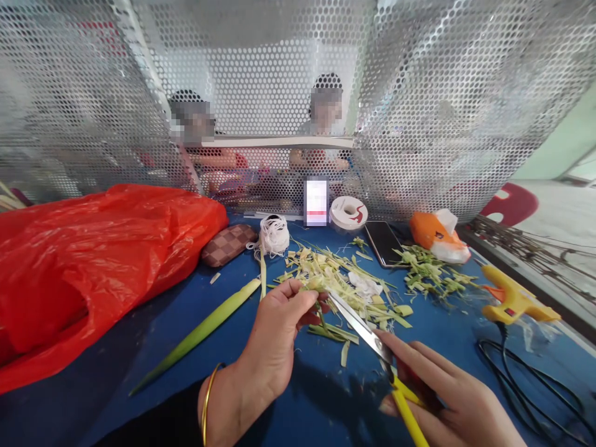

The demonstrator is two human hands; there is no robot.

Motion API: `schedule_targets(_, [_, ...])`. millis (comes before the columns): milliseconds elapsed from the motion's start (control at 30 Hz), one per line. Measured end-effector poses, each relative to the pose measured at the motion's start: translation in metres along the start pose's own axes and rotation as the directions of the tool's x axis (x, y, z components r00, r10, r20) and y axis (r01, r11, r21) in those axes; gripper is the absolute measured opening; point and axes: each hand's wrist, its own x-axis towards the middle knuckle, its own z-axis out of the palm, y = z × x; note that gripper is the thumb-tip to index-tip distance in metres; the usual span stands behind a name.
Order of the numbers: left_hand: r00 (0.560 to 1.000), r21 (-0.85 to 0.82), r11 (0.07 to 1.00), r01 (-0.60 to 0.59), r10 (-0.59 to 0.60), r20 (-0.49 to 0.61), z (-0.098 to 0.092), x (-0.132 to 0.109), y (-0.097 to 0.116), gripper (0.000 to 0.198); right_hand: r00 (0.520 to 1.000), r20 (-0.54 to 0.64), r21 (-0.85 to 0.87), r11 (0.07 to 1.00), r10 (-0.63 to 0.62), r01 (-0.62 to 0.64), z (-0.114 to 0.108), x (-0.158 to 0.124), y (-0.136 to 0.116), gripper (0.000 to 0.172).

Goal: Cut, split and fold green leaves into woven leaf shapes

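My left hand (274,344) pinches a small green and pale leaf piece (315,284) above the blue table (326,397). My right hand (447,397) grips yellow-handled scissors (372,340), whose steel blades point up-left and reach the pinched piece. A heap of cut leaf scraps (335,273) lies just beyond both hands. A long green leaf strip (205,329) lies to the left of my left hand. A gold bangle sits on my left wrist.
A big red plastic bag (93,261) fills the left side. At the back stand a checkered pouch (228,243), a white thread spool (274,234), a ribbon roll (348,213) and a phone (384,242). A yellow glue gun (514,299) with black cord lies right. Two people sit behind the perforated screen.
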Motion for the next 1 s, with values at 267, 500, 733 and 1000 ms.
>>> schedule_targets(267, [1.0, -0.011, 1.0, 0.004, -0.004, -0.011, 0.0012, -0.0005, 0.0014, 0.013, 1.0, 0.003, 0.015, 1.0, 0.024, -0.024, 0.0013, -0.0008, 0.0, 0.051])
schedule_targets(500, [1.0, -0.018, 1.0, 0.02, -0.02, -0.012, 0.0008, 0.0001, 0.0009, 0.011, 1.0, 0.018, 0.031, 1.0, 0.004, -0.005, 0.0022, -0.0009, -0.0005, 0.051])
schedule_targets(733, [1.0, -0.027, 0.999, 0.022, -0.022, -0.002, 0.0009, 0.0005, 0.0008, 0.013, 0.997, -0.062, 0.079, 0.996, 0.039, -0.034, 0.0072, -0.0037, -0.0003, 0.049])
schedule_targets(1000, [1.0, -0.005, 1.0, 0.013, -0.013, 0.019, -0.0009, 0.0008, 0.0008, 0.011, 1.0, 0.007, -0.017, 1.0, -0.002, 0.002, 0.0048, -0.005, 0.0037, 0.051])
